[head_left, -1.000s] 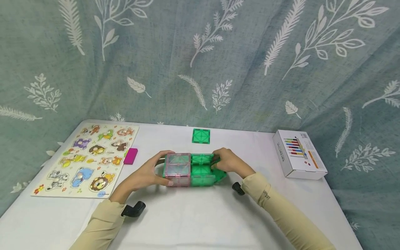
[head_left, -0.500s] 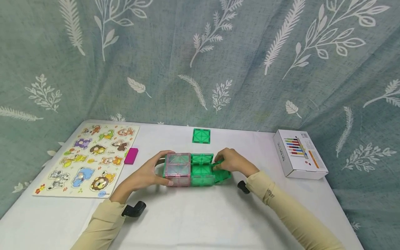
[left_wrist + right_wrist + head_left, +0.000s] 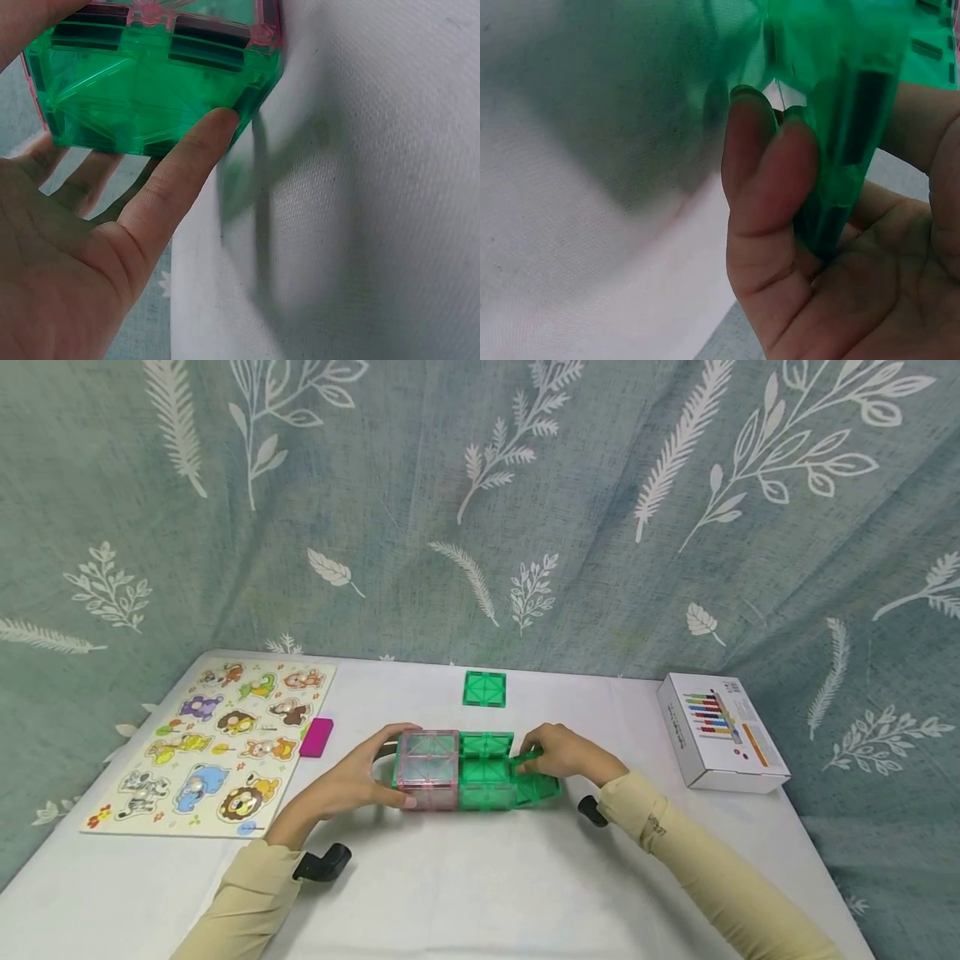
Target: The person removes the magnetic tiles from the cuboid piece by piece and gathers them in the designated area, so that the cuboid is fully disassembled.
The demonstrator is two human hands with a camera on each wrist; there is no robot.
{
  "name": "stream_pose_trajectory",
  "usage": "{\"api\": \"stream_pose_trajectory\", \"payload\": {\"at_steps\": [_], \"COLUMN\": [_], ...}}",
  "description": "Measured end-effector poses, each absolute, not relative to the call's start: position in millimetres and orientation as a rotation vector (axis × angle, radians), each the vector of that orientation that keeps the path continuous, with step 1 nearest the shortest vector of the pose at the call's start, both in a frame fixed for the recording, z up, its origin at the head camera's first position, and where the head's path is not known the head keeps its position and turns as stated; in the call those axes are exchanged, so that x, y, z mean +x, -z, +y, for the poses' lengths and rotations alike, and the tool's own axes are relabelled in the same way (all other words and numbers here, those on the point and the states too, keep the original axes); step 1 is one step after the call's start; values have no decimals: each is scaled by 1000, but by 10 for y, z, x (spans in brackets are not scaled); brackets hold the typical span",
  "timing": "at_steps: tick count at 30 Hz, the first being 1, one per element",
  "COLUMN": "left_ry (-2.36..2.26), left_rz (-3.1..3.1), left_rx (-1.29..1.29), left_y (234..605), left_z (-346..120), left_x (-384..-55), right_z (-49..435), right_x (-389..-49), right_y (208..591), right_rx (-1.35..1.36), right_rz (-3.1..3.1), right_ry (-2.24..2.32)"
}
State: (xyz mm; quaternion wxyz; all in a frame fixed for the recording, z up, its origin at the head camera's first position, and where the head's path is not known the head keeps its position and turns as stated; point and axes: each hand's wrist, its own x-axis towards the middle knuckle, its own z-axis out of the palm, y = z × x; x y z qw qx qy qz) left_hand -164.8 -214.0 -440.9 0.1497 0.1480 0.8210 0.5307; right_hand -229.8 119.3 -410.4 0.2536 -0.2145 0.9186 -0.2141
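Beige sleeves reach in over the near part of the counter, with black mounts at the wrists. The left hand grips the pink cube, thumb on the near side and fingers on the far side; its left end is a green panel. Cube and green section sit mid-counter, touching side by side. At the section's right end, the right hand grips a tile between curled fingers and thumb; whether the tile touches the section is unclear. Another green piece lies just below that hand. The puzzle runs along the counter's left edge, a purple block beside it. The box lies near the far right corner. A green square lies near the far edge, before a leaf-print curtain.
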Motion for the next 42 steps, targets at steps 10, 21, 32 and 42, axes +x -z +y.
{"api": "stream_pose_trajectory", "payload": {"at_steps": [10,21,32,42], "left_ry": [-1528,-1511,-1508,-1501], "left_rz": [2360,2357,2354,2356], "left_rx": [420,412,409,400], "left_y": [4396,4375,4372,4360], "left_z": [-2123,-2115,-2133,-2127], "left_x": [-1643,-1637,-1651,-1647], "right_z": [1260,1449,1629,1910], "right_x": [-2286,-2319,-2325,-2574], "right_y": [4079,4024,3944,3784], "right_rx": [-638,-721,-660,-600], "right_rz": [2486,2416,2221,2068], "right_ry": [558,608,632,924]}}
